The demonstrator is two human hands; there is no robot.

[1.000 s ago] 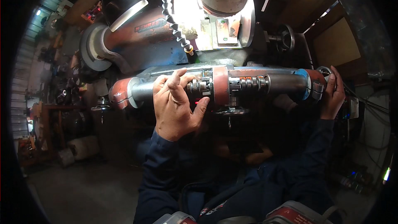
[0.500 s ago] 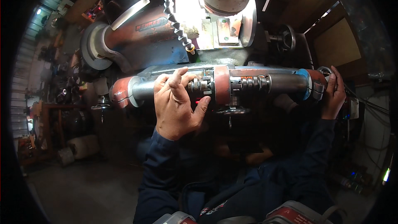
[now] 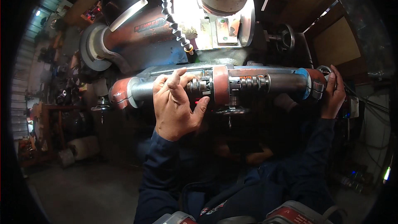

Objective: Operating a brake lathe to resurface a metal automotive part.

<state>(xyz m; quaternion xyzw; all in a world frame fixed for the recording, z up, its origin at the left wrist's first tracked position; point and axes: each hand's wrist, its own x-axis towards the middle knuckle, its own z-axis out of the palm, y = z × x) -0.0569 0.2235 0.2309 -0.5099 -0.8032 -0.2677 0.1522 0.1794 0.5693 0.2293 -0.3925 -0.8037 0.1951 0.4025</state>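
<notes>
Left hand (image 3: 176, 105) grips the long cylinder (image 3: 215, 87) mid-length, right hand (image 3: 333, 93) cups its 3 o'clock end; uneven support risks tipping.

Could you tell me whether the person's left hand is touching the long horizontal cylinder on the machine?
Touching. In the head view the left hand lies on the cylinder, fingers curled over its top and thumb against its underside.

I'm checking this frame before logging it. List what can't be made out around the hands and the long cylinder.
Head view:
- Left hand covers part of the cylinder; what its fingers touch is hidden.
- Right hand wraps the cylinder's end; the grip is hidden.
- Below the cylinder: too dark.
- Lamp cut off by the top edge.
</notes>
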